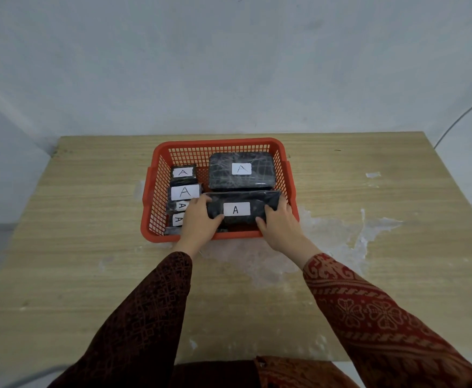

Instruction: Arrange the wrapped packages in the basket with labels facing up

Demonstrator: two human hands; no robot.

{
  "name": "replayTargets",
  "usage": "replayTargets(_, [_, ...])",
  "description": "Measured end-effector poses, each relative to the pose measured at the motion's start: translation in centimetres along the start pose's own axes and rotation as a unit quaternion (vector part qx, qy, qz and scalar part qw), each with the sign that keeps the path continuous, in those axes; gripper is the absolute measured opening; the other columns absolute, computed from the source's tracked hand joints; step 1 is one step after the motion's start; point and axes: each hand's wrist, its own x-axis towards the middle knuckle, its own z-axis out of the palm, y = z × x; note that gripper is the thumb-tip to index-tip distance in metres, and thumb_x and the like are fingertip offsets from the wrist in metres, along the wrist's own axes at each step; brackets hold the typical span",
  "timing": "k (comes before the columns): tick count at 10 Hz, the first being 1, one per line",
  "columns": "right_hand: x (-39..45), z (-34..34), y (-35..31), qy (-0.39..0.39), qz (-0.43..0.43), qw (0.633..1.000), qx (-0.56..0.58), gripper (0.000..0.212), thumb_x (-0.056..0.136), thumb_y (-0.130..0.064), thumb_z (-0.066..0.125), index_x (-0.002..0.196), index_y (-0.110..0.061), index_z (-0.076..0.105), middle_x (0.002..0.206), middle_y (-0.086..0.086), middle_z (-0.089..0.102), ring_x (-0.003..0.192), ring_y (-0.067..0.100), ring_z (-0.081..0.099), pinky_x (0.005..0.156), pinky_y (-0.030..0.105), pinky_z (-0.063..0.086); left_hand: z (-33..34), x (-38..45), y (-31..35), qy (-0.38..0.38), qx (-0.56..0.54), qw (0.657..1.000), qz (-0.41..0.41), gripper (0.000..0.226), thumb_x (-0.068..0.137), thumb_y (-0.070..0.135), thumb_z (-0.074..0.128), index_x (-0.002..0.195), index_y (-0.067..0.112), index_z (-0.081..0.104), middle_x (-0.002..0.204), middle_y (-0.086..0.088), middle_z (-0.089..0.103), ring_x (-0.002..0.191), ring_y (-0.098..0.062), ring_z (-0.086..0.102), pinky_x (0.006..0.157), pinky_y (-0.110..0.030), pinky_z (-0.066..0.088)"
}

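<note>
A red plastic basket (218, 145) stands on the wooden table. Inside it, a long black wrapped package (243, 198) lies along the front with its white "A" label up. My left hand (198, 219) grips its left end and my right hand (278, 222) grips its right end. Behind it lies a large black package (240, 180), label up. Down the left side sit several small black packages, among them one (184, 172) at the back and one (184, 192) in front of it, all labels up; the nearest ones are partly hidden by my left hand.
The wooden table (89, 219) runs to a pale wall at the back. A whitish worn patch (341, 233) spreads right of the basket. A thin cable (464, 116) hangs at the far right. My patterned red sleeves (369, 312) cross the table's front.
</note>
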Motion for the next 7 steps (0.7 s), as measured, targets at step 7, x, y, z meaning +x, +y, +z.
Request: replayTargets(7, [2.9,-6.5,-4.7,-0.131,-0.103,0.983,-0.075,0.046,0.095,-0.043,0.044,0.122,-0.007,0.054,0.126,0.017,0.059,0.11,0.032,0.057,0.089,0.04,0.047,-6.0,1.3,1.2,-0.1,0.291,0.938,0.156,0.041,0.095,0.04,0.044,0.124,0.016,0.06,0.119,-0.01,0.062,0.11,-0.029,0.055,0.09,-0.041,0.047])
